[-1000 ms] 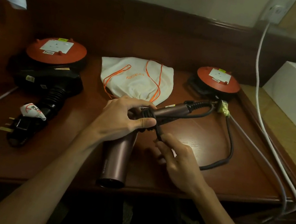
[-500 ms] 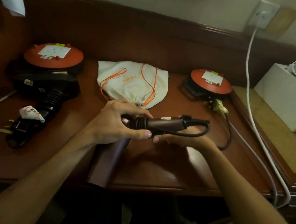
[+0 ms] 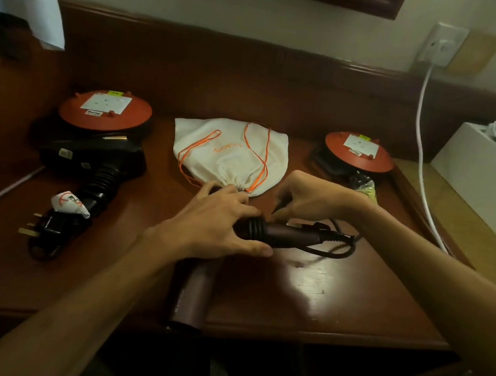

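Winding a cord (image 3: 333,253) round the handle of a brown hair dryer (image 3: 191,289), by the look of it. Lies at centre frame on the wooden table (image 3: 352,302), barrel aimed at the lower edge and overhanging the near rim, handle jutting to the right. Clamped by the left hand (image 3: 218,225) at the joint of barrel and handle, fingers over the top, thumb stretched along the near side, pinning a few dark coils there. Just above and behind the handle, the right hand (image 3: 310,197), fingers curled downward and apparently pinching a dark run of the cord (contact partly hidden by the knuckles). Beyond the handle's right end, a slack loop of cord resting on the table.

Judged rigid and smooth-shelled, probably a little slippery, with most of the weight in the barrel; best held exactly at that joint, to stop any rolling off the edge. Cord likely rubbery and springy, prone to uncoiling once let go; better pinched close to the handle under light tension, with no sharp bend at the ribbed strain relief.

Just beyond the hands, a white drawstring bag (image 3: 229,152) with orange strings. At middle left, a black hair dryer (image 3: 90,150). Behind, left and right, two orange discs (image 3: 104,110) (image 3: 360,150).
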`<state>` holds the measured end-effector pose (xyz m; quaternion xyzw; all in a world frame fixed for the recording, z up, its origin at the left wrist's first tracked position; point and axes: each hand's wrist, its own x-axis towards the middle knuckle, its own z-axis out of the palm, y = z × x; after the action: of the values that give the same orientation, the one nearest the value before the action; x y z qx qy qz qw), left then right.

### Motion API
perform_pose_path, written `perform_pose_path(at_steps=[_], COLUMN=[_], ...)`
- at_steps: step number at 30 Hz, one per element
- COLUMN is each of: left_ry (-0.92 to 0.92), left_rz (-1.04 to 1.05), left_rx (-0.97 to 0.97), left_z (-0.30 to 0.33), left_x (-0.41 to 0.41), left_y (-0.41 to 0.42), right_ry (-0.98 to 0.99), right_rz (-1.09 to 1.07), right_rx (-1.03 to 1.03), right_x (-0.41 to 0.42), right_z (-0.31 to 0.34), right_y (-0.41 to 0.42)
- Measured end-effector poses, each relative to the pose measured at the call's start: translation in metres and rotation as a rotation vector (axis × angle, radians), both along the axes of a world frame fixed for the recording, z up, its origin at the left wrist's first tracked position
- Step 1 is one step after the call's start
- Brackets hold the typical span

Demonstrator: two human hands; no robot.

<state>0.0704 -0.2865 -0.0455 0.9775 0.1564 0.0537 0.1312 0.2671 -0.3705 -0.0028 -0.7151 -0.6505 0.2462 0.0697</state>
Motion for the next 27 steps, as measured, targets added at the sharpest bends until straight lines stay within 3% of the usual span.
perform_pose_path(at_steps=[6, 12, 16, 22, 27], left_ry=[0.071, 0.080, -0.014, 0.098, 0.049], left_rz=[-0.007, -0.007, -0.001, 0.007, -0.004], left_rx=[0.105, -0.033, -0.111, -0.056, -0.112], left_z=[-0.001, 0.004, 0.000, 0.003, 0.005], left_x=[0.015, 0.020, 0.018, 0.026, 0.025], left_y=[-0.006, -0.001, 0.003, -0.006, -0.005], right_ry=[0.211, 0.174, 0.203, -0.153, 0.175], right_rz=[-0.133, -0.146, -0.150, -0.238, -0.257], right_rx=[0.001, 0.014, 0.033, 0.125, 0.101], right_x=[-0.008, -0.029, -0.039, -0.048, -0.048], right_z=[0.025, 0.035, 0.043, 0.025, 0.025], right_y=[-0.011, -0.020, -0.038, -0.052, -0.067])
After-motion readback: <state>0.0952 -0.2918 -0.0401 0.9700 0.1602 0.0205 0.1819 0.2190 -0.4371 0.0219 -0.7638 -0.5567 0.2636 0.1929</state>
